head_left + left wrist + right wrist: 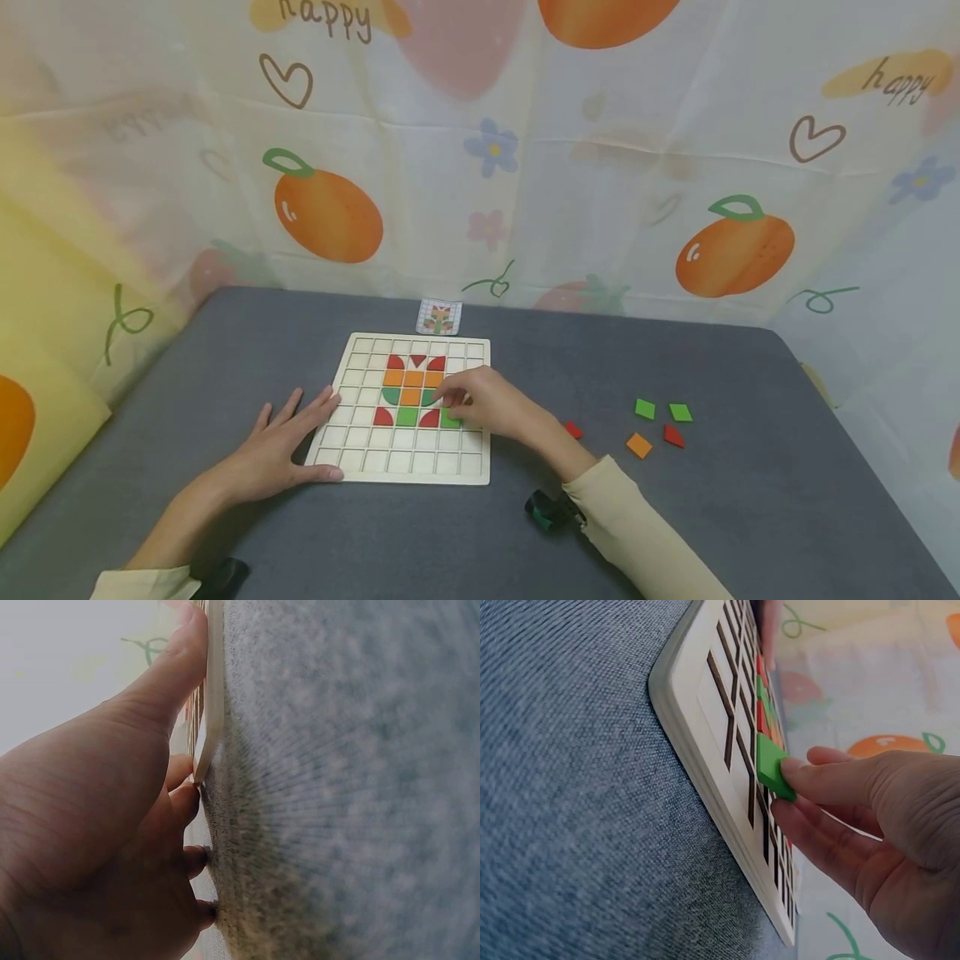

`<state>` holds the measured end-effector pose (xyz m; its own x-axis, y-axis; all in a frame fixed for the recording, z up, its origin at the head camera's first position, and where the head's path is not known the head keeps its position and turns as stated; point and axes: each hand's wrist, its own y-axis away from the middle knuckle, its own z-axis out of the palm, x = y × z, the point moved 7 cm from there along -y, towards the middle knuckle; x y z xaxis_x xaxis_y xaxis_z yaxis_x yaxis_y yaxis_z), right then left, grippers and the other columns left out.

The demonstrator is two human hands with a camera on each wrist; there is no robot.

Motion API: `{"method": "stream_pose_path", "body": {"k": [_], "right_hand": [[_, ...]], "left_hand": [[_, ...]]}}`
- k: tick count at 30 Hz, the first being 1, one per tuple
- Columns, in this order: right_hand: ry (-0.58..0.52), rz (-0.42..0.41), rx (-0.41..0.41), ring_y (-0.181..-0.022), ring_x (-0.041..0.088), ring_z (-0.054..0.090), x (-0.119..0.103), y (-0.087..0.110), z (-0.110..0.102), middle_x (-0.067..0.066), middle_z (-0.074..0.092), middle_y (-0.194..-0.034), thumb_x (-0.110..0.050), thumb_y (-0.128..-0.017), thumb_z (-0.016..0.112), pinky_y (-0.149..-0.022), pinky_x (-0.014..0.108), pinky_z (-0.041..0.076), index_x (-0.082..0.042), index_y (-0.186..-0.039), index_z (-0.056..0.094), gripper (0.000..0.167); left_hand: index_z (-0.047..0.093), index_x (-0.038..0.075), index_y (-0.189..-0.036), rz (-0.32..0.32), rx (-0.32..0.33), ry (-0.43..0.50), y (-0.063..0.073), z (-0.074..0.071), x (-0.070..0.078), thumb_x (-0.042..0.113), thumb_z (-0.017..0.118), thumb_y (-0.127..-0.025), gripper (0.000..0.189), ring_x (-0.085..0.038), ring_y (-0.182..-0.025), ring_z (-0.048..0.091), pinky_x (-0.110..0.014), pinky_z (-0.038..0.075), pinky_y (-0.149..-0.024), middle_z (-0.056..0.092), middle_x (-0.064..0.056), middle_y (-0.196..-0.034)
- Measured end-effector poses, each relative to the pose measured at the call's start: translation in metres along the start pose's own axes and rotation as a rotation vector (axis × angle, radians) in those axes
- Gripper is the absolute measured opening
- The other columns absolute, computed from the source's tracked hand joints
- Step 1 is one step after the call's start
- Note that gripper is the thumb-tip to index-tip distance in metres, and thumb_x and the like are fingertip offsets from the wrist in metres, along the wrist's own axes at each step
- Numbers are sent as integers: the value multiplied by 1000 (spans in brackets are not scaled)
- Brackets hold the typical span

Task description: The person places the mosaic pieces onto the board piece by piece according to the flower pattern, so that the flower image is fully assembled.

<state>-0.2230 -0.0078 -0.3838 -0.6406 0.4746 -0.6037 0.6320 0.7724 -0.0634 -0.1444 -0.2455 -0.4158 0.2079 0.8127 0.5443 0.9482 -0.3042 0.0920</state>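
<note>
A square cream grid board point(450, 467) lies on the grey table, bearing red, orange and green tiles set in a flower-like pattern. Between thumb and fingers my right hand point(491, 404) pinches a green square tile point(772, 765) at the pattern's lower right, beside a red tile point(429, 418). The tile looks tilted against the grid in the right wrist view. My left hand point(273, 450) rests at the board's left edge, fingers spread, fingertips at the rim and thumb at the lower left corner. The left wrist view shows its other fingertips point(196, 859) down on the table.
Loose tiles lie right of the board: two green ones point(644, 409), an orange square point(639, 446), a red piece point(673, 436) and another red one point(573, 430) partly behind the right forearm. A small pattern card point(438, 318) sits beyond the board, before a fruit-printed curtain point(525, 217).
</note>
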Motion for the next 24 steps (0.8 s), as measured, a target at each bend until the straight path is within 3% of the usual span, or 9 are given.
{"method": "stream_pose_path", "body": {"k": [11,24], "right_hand": [[110,-3,11,-81,8,63,-4,-3,5,2,73,-92,0,-89,69,-72,19,51,-7,-106,74,19],[36,-14,17,-83,7,62,1,2,-1,1,71,-93,-2,-90,69,-75,21,52,-9,-109,74,20]], "left_hand": [[29,11,-155,-11,-3,-14,0,-1,-2,63,73,-74,106,-53,-144,3,-73,-4,-106,19,-17,-161],[30,11,-155,1,0,-25,0,1,-2,64,72,-74,105,-53,-144,4,-74,-2,-105,20,-16,-161]]}}
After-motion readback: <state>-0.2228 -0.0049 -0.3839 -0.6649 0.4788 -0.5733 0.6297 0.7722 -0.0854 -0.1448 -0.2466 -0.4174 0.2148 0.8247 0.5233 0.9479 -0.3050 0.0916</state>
